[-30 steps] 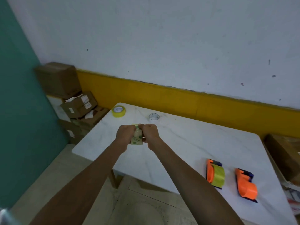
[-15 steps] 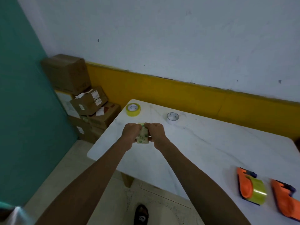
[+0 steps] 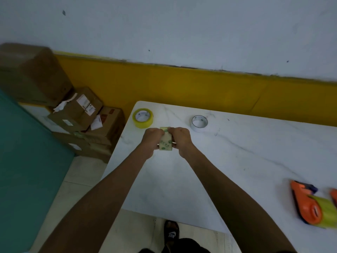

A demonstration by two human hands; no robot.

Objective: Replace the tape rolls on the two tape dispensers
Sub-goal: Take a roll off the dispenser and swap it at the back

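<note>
At the centre of the frame, the left hand (image 3: pixel 152 138) and right hand (image 3: pixel 180 138) both grasp a pale tape roll (image 3: pixel 166 142) between them, above the white desk (image 3: pixel 237 152). A yellow tape roll (image 3: pixel 142 118) and a near-empty core (image 3: pixel 199 123) lie just above the hands. An orange dispenser (image 3: pixel 308 205) loaded with yellow tape rests at the lower right edge.

Two tape rolls (image 3: pixel 142 118) (image 3: pixel 199 123) lie near the tabletop's (image 3: pixel 237 152) far edge — one at the far-left corner. A dispenser (image 3: pixel 308 205) rests by the right edge; boxes (image 3: pixel 80 114) are stacked on the floor off the left edge.
</note>
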